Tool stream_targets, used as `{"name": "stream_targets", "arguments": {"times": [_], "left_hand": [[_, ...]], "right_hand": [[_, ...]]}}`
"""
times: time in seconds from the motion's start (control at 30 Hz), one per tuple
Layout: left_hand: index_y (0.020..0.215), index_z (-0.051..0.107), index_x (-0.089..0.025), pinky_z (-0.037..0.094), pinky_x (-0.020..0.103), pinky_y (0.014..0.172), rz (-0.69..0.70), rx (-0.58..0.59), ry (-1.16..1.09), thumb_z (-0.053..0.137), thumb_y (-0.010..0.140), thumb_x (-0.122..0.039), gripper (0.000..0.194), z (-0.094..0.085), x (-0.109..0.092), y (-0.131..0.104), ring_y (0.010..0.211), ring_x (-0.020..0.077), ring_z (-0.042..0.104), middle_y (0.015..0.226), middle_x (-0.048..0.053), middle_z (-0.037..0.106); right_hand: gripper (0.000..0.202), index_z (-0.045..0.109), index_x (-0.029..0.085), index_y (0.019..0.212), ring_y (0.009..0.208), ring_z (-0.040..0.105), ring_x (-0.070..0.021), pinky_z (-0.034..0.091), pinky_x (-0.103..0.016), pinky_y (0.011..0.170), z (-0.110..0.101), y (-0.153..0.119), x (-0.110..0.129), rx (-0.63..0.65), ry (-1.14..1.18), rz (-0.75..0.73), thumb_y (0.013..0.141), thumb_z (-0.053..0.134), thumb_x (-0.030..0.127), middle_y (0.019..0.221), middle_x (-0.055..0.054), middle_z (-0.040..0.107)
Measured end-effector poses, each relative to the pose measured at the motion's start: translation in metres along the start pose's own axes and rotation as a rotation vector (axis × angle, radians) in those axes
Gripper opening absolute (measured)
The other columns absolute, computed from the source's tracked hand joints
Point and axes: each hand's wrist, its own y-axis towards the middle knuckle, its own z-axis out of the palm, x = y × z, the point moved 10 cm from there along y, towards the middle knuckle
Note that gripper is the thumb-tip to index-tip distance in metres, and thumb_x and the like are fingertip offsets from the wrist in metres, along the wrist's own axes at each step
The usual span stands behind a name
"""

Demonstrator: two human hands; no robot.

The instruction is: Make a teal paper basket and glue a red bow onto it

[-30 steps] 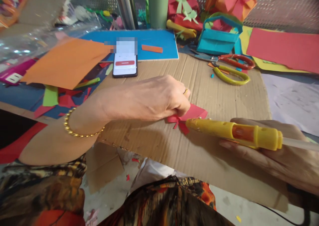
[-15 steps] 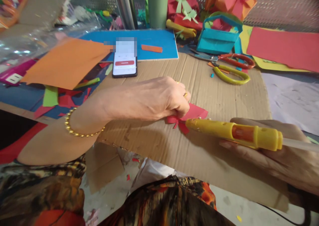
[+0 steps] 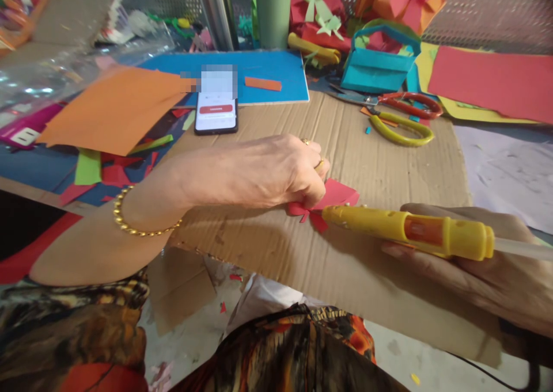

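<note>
My left hand point(image 3: 298, 170) is closed on a red paper bow point(image 3: 339, 193), with its fingertips hidden behind the knuckles. Red loops and tails stick out to the right of and below the fingers, just over the cardboard sheet point(image 3: 259, 239). From the right, my right hand point(image 3: 488, 277) is wrapped round a yellow hot glue gun point(image 3: 384, 225) with a clear glue stick point(image 3: 522, 248) in its rear end. The gun lies on its side, and its nozzle points left at the middle of the bow. Whether the tip touches the paper I cannot make out.
Scissors point(image 3: 408, 118) with red and yellow handles lie behind the glue gun. A phone point(image 3: 216, 113) rests near the blue board point(image 3: 276, 64). Orange paper point(image 3: 116, 107) is at left, red paper point(image 3: 492, 84) at right, and a blue paper bag point(image 3: 378, 69) at the back.
Almost nothing differs. My left hand and the bow have shifted very slightly left, and the rear of the glue gun a touch to the right.
</note>
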Motion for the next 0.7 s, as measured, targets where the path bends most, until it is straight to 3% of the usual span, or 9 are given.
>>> {"name": "stream_targets", "arguments": {"times": [0.07,0.1,0.2,0.37,0.47,0.57,0.7], "left_hand": [[0.077,0.073,-0.02,0.04,0.032,0.068,0.008,-0.012,0.003,0.056,0.098,-0.002,0.032,-0.001,-0.001,0.0,0.085,0.019,0.065,0.088,0.005,0.07],[0.077,0.073,-0.02,0.04,0.032,0.068,0.008,-0.017,0.005,0.056,0.098,-0.002,0.032,-0.002,-0.001,0.0,0.084,0.0189,0.065,0.087,0.005,0.07],[0.073,0.072,-0.02,0.039,0.032,0.066,0.006,-0.041,-0.002,0.057,0.097,-0.002,0.033,-0.003,-0.001,-0.001,0.081,0.0181,0.063,0.084,0.003,0.068],[0.072,0.073,-0.018,0.039,0.031,0.068,-0.007,-0.04,-0.054,0.054,0.098,-0.001,0.036,-0.004,0.0,-0.002,0.082,0.0166,0.061,0.085,0.004,0.068],[0.071,0.071,-0.018,0.039,0.03,0.068,-0.006,-0.041,-0.084,0.055,0.098,-0.003,0.035,-0.003,0.001,-0.002,0.081,0.0159,0.061,0.085,0.004,0.068],[0.071,0.071,-0.019,0.038,0.029,0.067,-0.023,-0.033,-0.083,0.055,0.097,-0.003,0.034,-0.002,0.003,-0.002,0.079,0.0146,0.061,0.085,0.003,0.068],[0.072,0.073,-0.019,0.038,0.028,0.066,-0.033,-0.033,-0.099,0.057,0.096,-0.002,0.034,-0.003,0.004,-0.002,0.078,0.0134,0.062,0.085,0.002,0.068]], "right_hand": [[0.071,0.068,0.033,0.07,0.052,0.065,-0.019,0.053,-0.031,0.041,0.017,0.023,0.024,0.168,0.131,-0.09,0.098,0.033,0.088,0.071,-0.007,0.073],[0.072,0.063,0.033,0.065,0.043,0.058,-0.0169,0.046,-0.03,0.034,0.016,0.03,0.029,0.157,0.165,-0.085,0.098,0.031,0.089,0.061,-0.005,0.068],[0.066,0.066,0.033,0.072,0.041,0.055,-0.0158,0.044,-0.028,0.032,0.014,0.032,0.03,0.121,0.198,-0.042,0.1,0.035,0.085,0.062,-0.003,0.068],[0.048,0.071,0.033,0.082,0.053,0.068,-0.0177,0.047,-0.027,0.035,0.008,0.017,0.024,0.047,0.147,-0.104,0.107,0.047,0.066,0.077,-0.002,0.077],[0.046,0.07,0.032,0.083,0.056,0.072,-0.0176,0.049,-0.026,0.038,0.006,0.017,0.028,0.016,0.132,-0.154,0.108,0.048,0.063,0.083,-0.002,0.081],[0.045,0.069,0.032,0.088,0.047,0.067,-0.0153,0.049,-0.023,0.036,0.001,0.023,0.037,-0.031,0.095,-0.171,0.107,0.047,0.066,0.071,0.001,0.077],[0.058,0.057,0.029,0.07,0.039,0.063,-0.0125,0.044,-0.021,0.032,-0.004,0.033,0.065,-0.037,0.017,-0.296,0.112,0.035,0.062,0.059,0.0,0.071]]}}
